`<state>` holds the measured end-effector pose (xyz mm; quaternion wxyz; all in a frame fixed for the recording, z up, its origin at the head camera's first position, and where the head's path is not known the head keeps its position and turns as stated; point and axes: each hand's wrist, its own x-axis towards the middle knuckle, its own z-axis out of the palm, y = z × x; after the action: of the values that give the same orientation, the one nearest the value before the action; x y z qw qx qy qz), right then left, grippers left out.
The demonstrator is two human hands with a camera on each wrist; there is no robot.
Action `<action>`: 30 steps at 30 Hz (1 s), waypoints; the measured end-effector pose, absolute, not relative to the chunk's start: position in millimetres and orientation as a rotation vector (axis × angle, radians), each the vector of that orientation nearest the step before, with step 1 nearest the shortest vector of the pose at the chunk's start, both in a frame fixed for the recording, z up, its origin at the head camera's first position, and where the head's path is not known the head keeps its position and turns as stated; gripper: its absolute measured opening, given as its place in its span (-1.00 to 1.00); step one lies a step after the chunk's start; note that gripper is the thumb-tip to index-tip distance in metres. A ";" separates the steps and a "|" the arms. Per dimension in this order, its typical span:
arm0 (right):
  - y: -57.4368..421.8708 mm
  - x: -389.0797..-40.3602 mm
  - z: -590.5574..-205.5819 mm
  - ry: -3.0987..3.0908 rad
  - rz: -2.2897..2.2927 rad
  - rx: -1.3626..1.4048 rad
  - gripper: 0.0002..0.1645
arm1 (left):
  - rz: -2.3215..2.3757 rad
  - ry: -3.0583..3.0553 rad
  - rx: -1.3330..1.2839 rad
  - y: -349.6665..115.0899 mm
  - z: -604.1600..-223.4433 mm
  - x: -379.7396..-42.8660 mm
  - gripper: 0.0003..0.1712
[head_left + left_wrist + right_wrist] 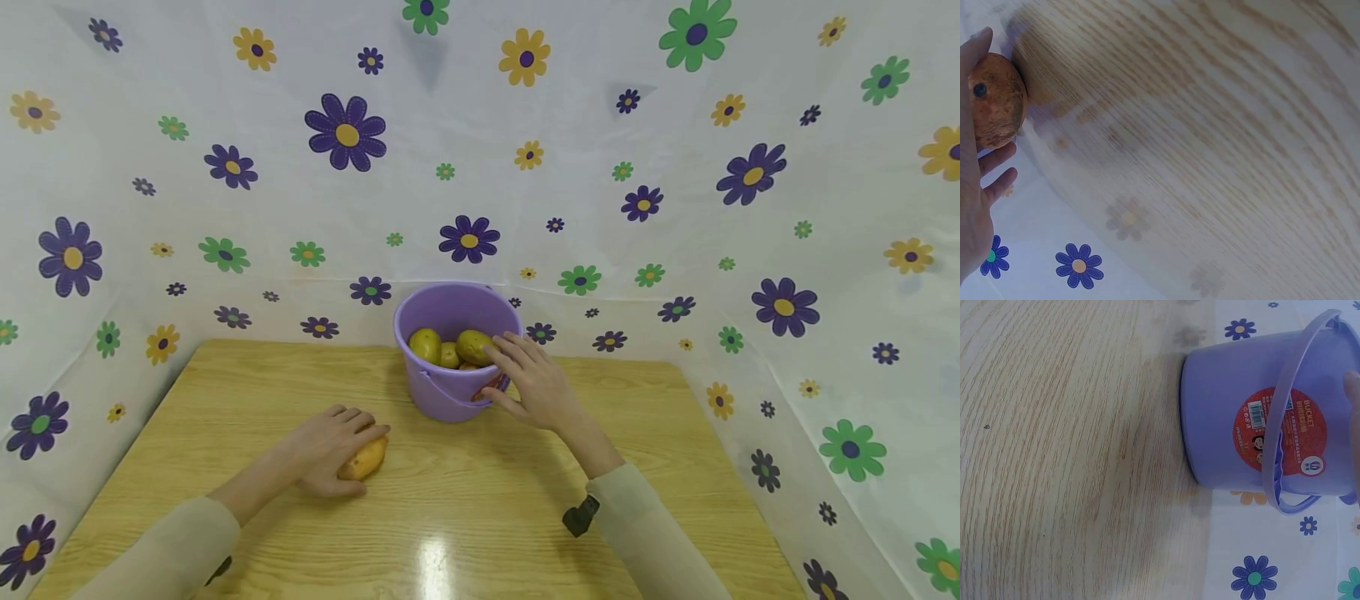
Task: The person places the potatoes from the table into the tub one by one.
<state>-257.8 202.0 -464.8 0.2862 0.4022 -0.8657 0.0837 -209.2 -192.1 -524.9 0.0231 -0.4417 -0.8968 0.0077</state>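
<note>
On the wooden table my left hand [333, 450] holds an orange-brown sweet potato [365, 457], fingers over its top and thumb along its near side. In the left wrist view the sweet potato [997, 100] shows a dark spot and rough brown patches. My right hand [536, 383] is at the right side of a purple bucket [444, 392], its fingers extended over the rim beside a yellow-green fruit [474, 347] and its thumb outside. Whether those fingers touch the fruit is unclear. Several yellow-green fruits lie inside the bucket.
The bucket's handle [1282, 412] hangs down its front, across a red label [1304, 428]. Behind and beside the wooden table [450, 500] hangs a white flowered cloth [450, 208]. A dark strap piece [581, 515] sits at my right wrist.
</note>
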 end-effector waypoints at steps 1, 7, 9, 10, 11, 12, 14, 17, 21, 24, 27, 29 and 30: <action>202.0 -257.9 -464.9 -2.312 0.227 1.077 -0.13 | 0.025 -2.775 -1.365 -192.2 -525.2 -209.2 0.05; 202.4 -257.5 -464.8 -2.316 0.226 1.081 -0.15 | 0.031 -2.753 -1.366 -192.6 -526.9 -209.2 0.01; 202.7 -257.8 -465.5 -2.319 0.224 1.081 -0.17 | 0.028 -2.750 -1.364 -192.7 -527.4 -209.1 0.00; 202.8 -258.0 -466.0 -2.320 0.222 1.081 -0.18 | 0.027 -2.750 -1.363 -192.9 -527.8 -209.1 -0.01; 202.9 -258.2 -466.4 -2.319 0.222 1.081 -0.19 | 0.025 -2.749 -1.361 -193.0 -528.3 -209.1 -0.02; 202.7 -258.3 -466.8 -2.315 0.224 1.082 -0.19 | 0.023 -2.748 -1.360 -193.1 -528.8 -209.1 -0.02; 202.5 -258.2 -466.7 -2.313 0.226 1.083 -0.19 | 0.022 -2.748 -1.357 -193.2 -529.3 -208.9 -0.03; 202.0 -257.9 -466.4 -2.319 0.224 1.079 -0.16 | 0.012 -2.748 -1.354 -193.4 -529.0 -208.7 -0.04; 201.8 -257.6 -465.9 -2.319 0.225 1.074 -0.13 | -0.018 -2.735 -1.352 -193.4 -525.7 -208.3 -0.04; 201.8 -257.5 -465.1 -2.314 0.236 1.077 -0.14 | -0.027 -2.725 -1.347 -193.0 -522.6 -208.4 -0.04; 201.7 -257.2 -464.3 -2.310 0.246 1.083 -0.16 | -0.019 -2.723 -1.340 -193.0 -520.8 -209.3 -0.04; 201.9 -257.1 -464.1 -2.311 0.247 1.081 -0.17 | -0.005 -2.725 -1.338 -192.9 -520.0 -209.9 -0.04; 202.0 -257.2 -464.2 -2.309 0.245 1.080 -0.17 | 0.007 -2.718 -1.341 -192.7 -519.9 -210.3 -0.05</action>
<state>-257.2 202.0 -464.2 0.2862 0.4042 -0.8639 0.0918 -210.3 -192.7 -519.9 0.0555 -0.4417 -0.8954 0.0023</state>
